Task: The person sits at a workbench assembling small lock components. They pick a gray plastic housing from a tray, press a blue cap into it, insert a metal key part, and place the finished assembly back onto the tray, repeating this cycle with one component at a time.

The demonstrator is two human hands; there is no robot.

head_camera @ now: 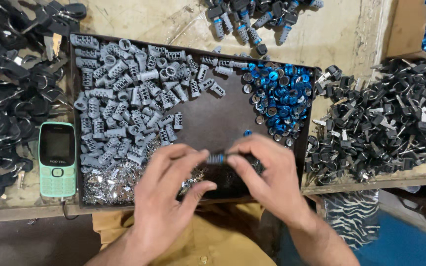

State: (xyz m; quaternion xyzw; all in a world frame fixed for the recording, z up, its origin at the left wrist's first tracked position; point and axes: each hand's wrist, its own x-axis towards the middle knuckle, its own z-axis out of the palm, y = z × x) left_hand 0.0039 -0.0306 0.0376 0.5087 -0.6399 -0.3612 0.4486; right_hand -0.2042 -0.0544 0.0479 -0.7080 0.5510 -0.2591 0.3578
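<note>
the left hand (166, 189) and the right hand (267, 175) meet over the near edge of a dark tray (213, 123). between them is a small grey ribbed cylinder (216, 158). the grip of both hands is closed on it, finger and thumb pinching each end. the fingers hide both ends, and it is a bit blurry, so its full shape is hard to make out.

the tray holds a heap of grey cylinders (124, 93), a pile of blue rings (277, 96) and tiny shiny metal bits (112, 180). the hands cover some of these bits.

a green phone (57, 160) lies on the surface just beside the tray. black keys (380, 118) pile up on the right, and more black parts (6, 88) on the left are cut off by the edge. at the top, cylinders with blue rings (252, 19) are partly cut off.
</note>
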